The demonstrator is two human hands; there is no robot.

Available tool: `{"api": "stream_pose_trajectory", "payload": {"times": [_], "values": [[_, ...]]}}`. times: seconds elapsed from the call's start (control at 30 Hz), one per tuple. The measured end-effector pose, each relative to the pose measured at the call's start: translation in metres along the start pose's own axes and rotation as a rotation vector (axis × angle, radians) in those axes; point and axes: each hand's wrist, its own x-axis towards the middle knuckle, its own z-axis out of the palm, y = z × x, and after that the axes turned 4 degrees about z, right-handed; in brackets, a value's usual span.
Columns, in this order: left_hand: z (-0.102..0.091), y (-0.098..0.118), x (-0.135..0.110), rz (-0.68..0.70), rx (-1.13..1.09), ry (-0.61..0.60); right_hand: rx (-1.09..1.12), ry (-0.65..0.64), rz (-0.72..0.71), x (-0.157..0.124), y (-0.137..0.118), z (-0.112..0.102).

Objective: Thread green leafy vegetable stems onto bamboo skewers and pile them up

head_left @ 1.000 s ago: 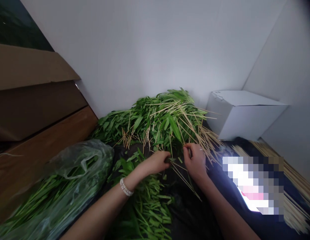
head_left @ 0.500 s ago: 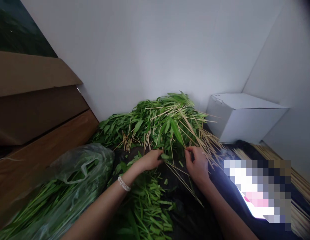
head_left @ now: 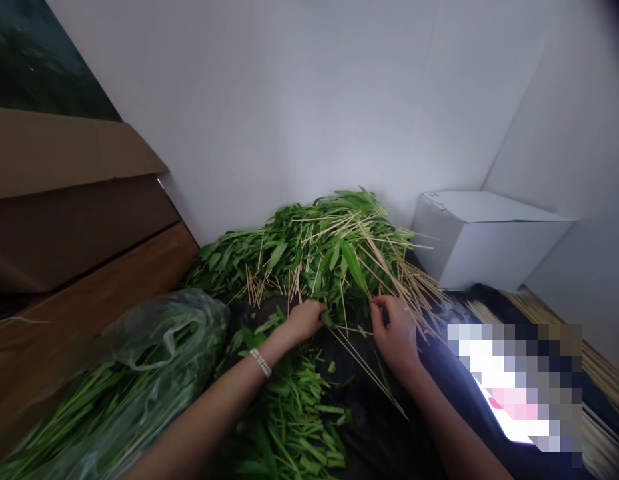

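A heap of green leaves threaded on thin bamboo skewers (head_left: pixel 334 250) lies against the wall ahead. My left hand (head_left: pixel 303 319), with a bead bracelet on the wrist, is closed at the near edge of the heap, its fingers pinched on a leaf. My right hand (head_left: pixel 395 331) is closed next to it, fingertips pinched on a thin skewer (head_left: pixel 370 375) that slants down towards me. Cut green stems (head_left: pixel 299 413) lie on black sheeting (head_left: pixel 384 427) under my forearms.
A clear plastic bag of green stalks (head_left: pixel 124 380) lies at the left. Brown cardboard and a wooden board (head_left: pixel 74 220) stand along the left side. A white box (head_left: pixel 484 237) sits at the right wall. Loose skewers (head_left: pixel 596 393) lie at the far right, beside a blurred bright patch.
Both hands have shifted slightly forward toward the leaf heap. The left hand has drawn closer to the leaves; the right stays pinched on the skewer.
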Motion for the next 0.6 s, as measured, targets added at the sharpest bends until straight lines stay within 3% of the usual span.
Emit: {"api": "stream_pose_trajectory", "payload": {"times": [0.13, 0.23, 0.43, 0.6], "values": [[-0.011, 0.000, 0.003, 0.063, -0.047, 0.006, -0.001, -0.002, 0.014, 0.000, 0.001, 0.000], [-0.012, 0.012, 0.004, 0.117, -0.074, 0.009, -0.002, -0.007, 0.021, -0.001, 0.001, 0.000], [0.006, 0.049, 0.009, 0.249, -0.047, 0.014, -0.008, -0.009, 0.028, -0.001, 0.003, 0.001], [0.021, 0.060, 0.019, 0.301, 0.040, -0.004, -0.010, -0.014, 0.034, 0.000, 0.004, 0.001]]}}
